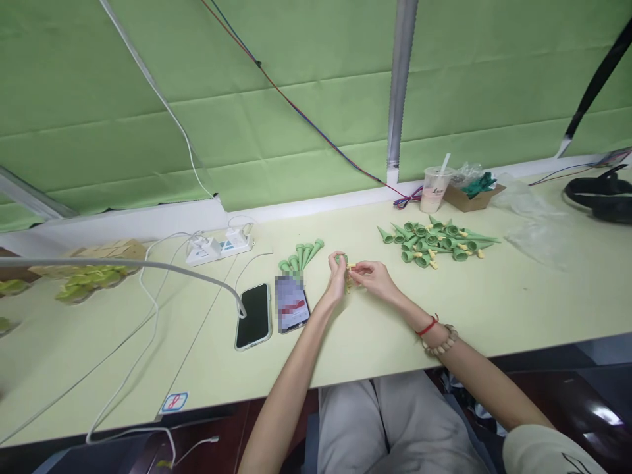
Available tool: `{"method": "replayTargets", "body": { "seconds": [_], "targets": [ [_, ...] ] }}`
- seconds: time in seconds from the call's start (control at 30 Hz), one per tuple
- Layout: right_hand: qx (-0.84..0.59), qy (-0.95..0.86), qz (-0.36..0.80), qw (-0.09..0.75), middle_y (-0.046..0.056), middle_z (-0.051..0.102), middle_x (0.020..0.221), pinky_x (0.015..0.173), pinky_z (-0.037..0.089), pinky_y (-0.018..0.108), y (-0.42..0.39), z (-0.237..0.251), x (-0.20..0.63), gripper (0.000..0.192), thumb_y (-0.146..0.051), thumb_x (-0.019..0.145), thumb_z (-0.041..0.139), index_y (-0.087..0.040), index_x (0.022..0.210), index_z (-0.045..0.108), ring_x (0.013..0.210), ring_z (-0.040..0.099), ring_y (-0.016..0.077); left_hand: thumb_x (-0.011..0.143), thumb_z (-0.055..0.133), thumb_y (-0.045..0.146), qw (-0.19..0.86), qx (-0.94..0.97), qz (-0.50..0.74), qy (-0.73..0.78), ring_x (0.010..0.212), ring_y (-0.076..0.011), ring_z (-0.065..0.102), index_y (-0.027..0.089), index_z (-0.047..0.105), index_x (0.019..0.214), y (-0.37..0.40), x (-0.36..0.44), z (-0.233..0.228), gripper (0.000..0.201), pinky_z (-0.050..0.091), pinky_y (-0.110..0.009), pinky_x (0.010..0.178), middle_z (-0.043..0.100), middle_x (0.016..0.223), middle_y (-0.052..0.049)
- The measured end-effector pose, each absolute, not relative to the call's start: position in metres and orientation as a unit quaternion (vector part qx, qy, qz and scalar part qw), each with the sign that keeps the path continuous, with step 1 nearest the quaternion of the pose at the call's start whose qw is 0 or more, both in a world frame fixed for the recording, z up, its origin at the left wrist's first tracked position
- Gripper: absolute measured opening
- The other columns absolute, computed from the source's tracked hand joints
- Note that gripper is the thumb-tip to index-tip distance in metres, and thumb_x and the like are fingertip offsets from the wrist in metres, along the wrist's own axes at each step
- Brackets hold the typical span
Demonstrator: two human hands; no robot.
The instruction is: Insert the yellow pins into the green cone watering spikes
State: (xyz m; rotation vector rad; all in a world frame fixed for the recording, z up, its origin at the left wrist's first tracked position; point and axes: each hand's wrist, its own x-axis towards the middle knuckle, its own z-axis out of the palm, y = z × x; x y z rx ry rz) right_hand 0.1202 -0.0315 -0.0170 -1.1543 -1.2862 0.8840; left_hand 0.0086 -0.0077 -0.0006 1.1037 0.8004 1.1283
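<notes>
A: What are the hands doing?

B: Both meet at the table's middle. The left hand (338, 275) is curled around a small green cone piece (339, 259), pinching it upright so its end faces the other hand. The right hand (374, 276) pinches a little yellow part (351, 266) at the fingertips, touching that cone, the two parts held close together between the hands.

A: Where's the rest of the stock?

B: At about two o'clock from the hands lies a loose pile of green cones (434, 242), some with yellow tips, near enough for the right hand. At eleven o'clock a small row of green cones (301, 255) lies side by side, apart from the pile, probably sorted.

A: Anything else close?

B: Two phones at nine o'clock: a dark phone (253, 315) on a cable and a second phone (291, 303) just beside it. A power strip (220, 246) sits farther back at ten o'clock, a drink cup (436, 189) at one o'clock by a cardboard box (473, 195)
</notes>
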Motion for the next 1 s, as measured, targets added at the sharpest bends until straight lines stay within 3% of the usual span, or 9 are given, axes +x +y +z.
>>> {"method": "replayTargets", "body": {
  "seconds": [0.2,0.33,0.57,1.0],
  "targets": [
    [-0.481,-0.542,0.391,0.567,0.010,0.070,0.073,0.057,0.055,0.031,-0.030,-0.017,0.121,0.033,-0.044,0.061,0.069,-0.013,0.075,0.069,0.062,0.065,0.0198,0.073,0.054,0.056,0.628,0.449,0.526,0.356,0.054,-0.0069,0.044,0.025,0.043,0.088,-0.008,0.011,0.003,0.037,0.034,-0.016,0.046,0.042,0.070,0.004],
    [-0.488,-0.497,0.424,0.578,0.009,0.071,0.075,0.054,0.054,0.028,-0.029,-0.012,0.124,0.035,-0.044,0.060,0.070,-0.013,0.077,0.070,0.060,0.064,0.0172,0.075,0.050,0.051,0.626,0.373,0.583,0.359,0.046,-0.0047,0.039,0.023,0.044,0.084,-0.003,0.005,0.009,0.030,0.026,-0.017,0.040,0.043,0.068,0.004],
    [-0.489,-0.490,0.375,0.617,0.008,0.071,0.086,0.051,0.051,0.024,-0.033,-0.001,0.126,0.031,-0.039,0.061,0.071,-0.016,0.081,0.071,0.071,0.063,0.0169,0.072,0.050,0.042,0.634,0.375,0.594,0.324,0.045,-0.0047,0.040,0.021,0.046,0.082,-0.002,0.002,0.013,0.023,0.025,-0.017,0.038,0.045,0.067,0.003],
    [-0.514,-0.511,0.353,0.592,0.009,0.071,0.074,0.049,0.048,0.026,-0.037,0.001,0.123,0.030,-0.043,0.061,0.071,-0.015,0.073,0.072,0.065,0.064,0.0203,0.076,0.050,0.035,0.594,0.473,0.575,0.304,0.052,-0.0072,0.041,0.023,0.049,0.086,-0.014,0.011,0.007,0.016,0.030,-0.019,0.047,0.046,0.069,0.003]
  ]
}}
